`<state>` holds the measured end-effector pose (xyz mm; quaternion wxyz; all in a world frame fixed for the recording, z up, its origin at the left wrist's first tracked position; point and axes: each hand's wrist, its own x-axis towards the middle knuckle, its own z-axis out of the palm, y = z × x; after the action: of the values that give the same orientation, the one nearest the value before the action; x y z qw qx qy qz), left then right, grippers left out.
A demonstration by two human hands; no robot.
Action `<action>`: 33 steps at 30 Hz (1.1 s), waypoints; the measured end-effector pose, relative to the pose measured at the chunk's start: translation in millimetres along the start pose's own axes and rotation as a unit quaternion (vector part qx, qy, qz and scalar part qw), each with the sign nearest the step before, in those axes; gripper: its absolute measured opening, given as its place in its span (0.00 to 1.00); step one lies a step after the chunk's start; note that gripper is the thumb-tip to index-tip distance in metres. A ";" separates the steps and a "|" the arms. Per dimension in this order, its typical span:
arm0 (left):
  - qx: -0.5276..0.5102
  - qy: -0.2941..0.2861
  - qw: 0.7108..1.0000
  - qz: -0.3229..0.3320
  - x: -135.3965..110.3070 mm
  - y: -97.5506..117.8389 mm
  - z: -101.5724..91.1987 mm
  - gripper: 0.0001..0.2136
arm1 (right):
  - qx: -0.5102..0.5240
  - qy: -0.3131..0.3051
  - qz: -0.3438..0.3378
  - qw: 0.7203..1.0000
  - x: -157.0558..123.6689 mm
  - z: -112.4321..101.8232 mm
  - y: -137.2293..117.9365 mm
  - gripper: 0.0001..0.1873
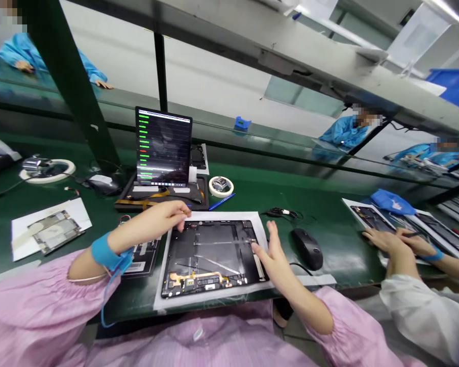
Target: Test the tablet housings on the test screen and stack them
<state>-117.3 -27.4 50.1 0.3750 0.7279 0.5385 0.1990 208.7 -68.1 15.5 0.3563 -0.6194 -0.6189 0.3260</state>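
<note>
An opened tablet casing (218, 250), with its black inside, thin flex cables and orange strips showing, lies on a white sheet (260, 221) in front of me. My left hand (176, 214) is over the casing's far left corner, its fingers bent and drawn together; whatever they pinch is hidden. A blue wrist strap (106, 252) with a cord circles that wrist. On the casing's right edge rests the thumb of my right hand (272, 250), whose other fingers stretch out away from it. Partly under my left forearm is a dark labelled panel (147, 257).
Behind the casing stands a lit tablet screen (163, 148) in a black holder, beside a tape roll (221, 187) and blue pen (222, 202). A mouse (306, 248) lies right, a metal-plated part (57, 230) left. A co-worker's hands (390, 242) work farther right.
</note>
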 end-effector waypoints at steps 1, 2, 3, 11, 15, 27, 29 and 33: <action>-0.030 -0.033 0.999 0.003 -1.1 1.5 4.4 0.13 | -0.023 -0.014 -0.054 0.998 1.5 1.7 -11.9 0.40; -0.054 -0.062 0.997 0.001 -1.7 2.5 8.7 0.12 | -0.041 -0.050 -0.108 0.992 4.2 5.2 -24.7 0.34; -0.072 -0.085 0.994 -0.002 -1.8 2.9 12.6 0.12 | -0.054 -0.107 -0.156 0.981 8.1 11.1 -37.2 0.27; -0.071 -0.086 0.993 -0.047 4.0 -6.1 27.8 0.15 | -0.177 -0.275 -0.229 0.917 38.4 89.3 -59.9 0.06; -0.080 -0.090 0.990 -0.071 6.5 -8.0 32.9 0.13 | -0.152 -0.263 -0.226 0.926 39.0 94.5 -48.8 0.08; 0.006 -0.067 0.995 -0.078 4.6 -2.2 42.2 0.10 | -0.141 -0.253 -0.237 0.927 38.4 97.1 -46.1 0.05; 0.018 -0.069 0.994 -0.077 3.6 -1.7 42.6 0.10 | -0.142 -0.250 -0.242 0.927 38.4 97.2 -46.0 0.05; 0.037 -0.064 0.994 -0.075 2.6 -0.3 42.8 0.10 | -0.142 -0.251 -0.246 0.925 38.8 97.5 -47.0 0.05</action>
<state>-86.9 -39.2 22.2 0.3951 0.7100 0.5736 0.1036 102.0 -26.5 4.6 0.1663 -0.3893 -0.8611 0.2815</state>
